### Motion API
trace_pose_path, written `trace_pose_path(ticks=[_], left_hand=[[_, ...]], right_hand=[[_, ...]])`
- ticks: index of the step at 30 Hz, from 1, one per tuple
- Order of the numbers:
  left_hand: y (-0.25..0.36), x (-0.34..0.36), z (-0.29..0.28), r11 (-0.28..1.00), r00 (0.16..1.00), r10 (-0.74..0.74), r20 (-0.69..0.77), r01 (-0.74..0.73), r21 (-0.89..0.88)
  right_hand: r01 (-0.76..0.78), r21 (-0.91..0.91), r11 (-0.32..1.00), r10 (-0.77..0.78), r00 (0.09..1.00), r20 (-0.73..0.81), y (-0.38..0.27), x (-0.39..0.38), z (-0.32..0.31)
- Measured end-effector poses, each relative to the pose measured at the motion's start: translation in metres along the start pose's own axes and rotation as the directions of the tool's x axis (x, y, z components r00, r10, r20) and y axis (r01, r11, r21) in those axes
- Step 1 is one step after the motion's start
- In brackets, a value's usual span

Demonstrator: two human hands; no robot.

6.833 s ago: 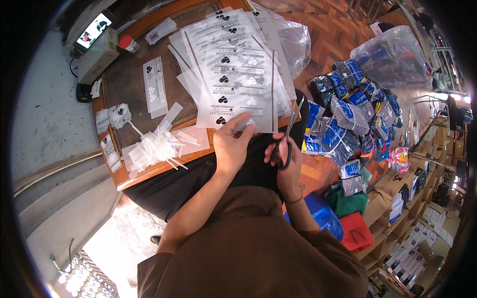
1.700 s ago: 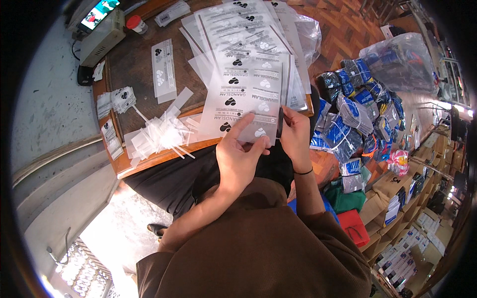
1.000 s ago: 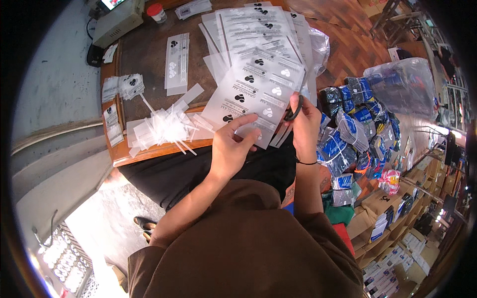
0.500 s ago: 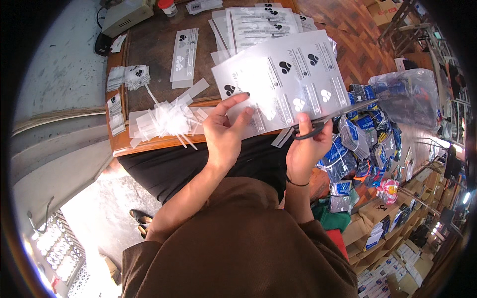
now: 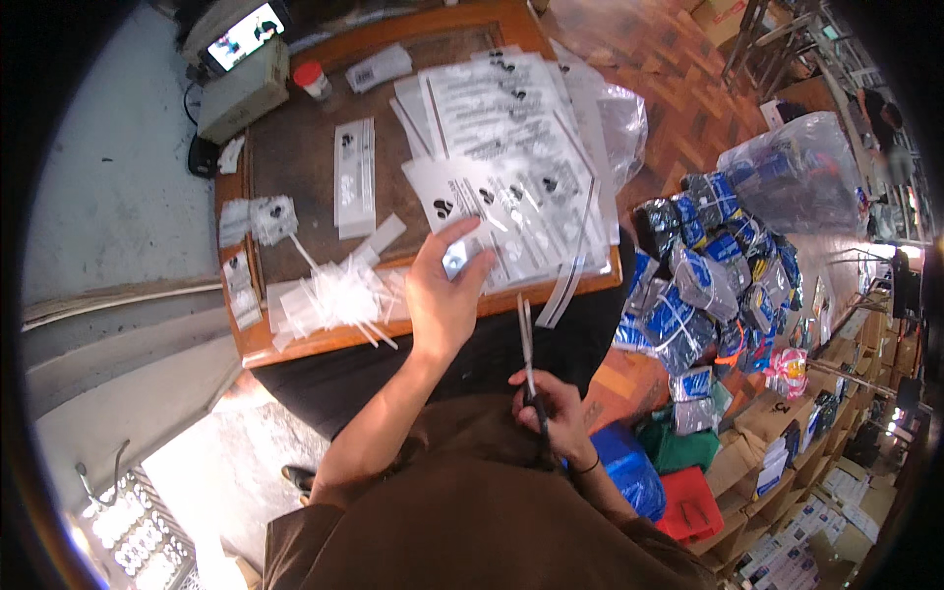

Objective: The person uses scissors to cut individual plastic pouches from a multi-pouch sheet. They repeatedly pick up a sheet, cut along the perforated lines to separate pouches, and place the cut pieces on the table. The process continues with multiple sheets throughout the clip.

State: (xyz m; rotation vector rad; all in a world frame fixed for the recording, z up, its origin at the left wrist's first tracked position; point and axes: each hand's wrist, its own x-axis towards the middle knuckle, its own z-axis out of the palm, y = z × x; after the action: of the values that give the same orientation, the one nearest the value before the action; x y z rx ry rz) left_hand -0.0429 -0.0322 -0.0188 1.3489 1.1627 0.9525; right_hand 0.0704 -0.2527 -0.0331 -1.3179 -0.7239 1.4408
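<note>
In my left hand (image 5: 442,300) a translucent printed sheet (image 5: 506,211) with black heart-like marks is pinched near its edge, thumb and forefinger over the print. It is held above the table's front part, over a stack of similar printed sheets (image 5: 492,108). Close to my lap, my right hand (image 5: 559,413) is closed round the dark handles of a pair of scissors (image 5: 527,344). The blades point away from me, slightly apart and off the sheet. A narrow printed strip (image 5: 562,295) hangs over the table's front edge between the scissors and the sheets.
On the wooden table (image 5: 295,206) lie a heap of clear offcuts (image 5: 339,300), a pile of long cut strips (image 5: 355,177), small cut labels (image 5: 270,218) and a red-capped jar (image 5: 311,81). Wrapped blue-and-grey bundles (image 5: 703,280) cover the floor at right, near a red bin (image 5: 688,503).
My right hand has drawn the scissors back from the sheet towards my lap, turning the blades forward. The sheet has lowered and tilted over the stack, still in my left hand.
</note>
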Motion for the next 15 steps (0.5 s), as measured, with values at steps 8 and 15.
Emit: trace_pose_path(ticks=[8,15], left_hand=[[0.029,0.003,-0.005,0.996,0.995,0.089,-0.048,-0.09,-0.021],[0.046,0.021,0.003,0.947,0.947,0.321,-0.033,-0.32,0.03]], right_hand=[[0.02,-0.032,0.999,-0.017,0.996,0.093,-0.019,0.033,0.013],[0.068,-0.126,0.99,-0.054,0.992,0.112,-0.024,0.046,0.015]])
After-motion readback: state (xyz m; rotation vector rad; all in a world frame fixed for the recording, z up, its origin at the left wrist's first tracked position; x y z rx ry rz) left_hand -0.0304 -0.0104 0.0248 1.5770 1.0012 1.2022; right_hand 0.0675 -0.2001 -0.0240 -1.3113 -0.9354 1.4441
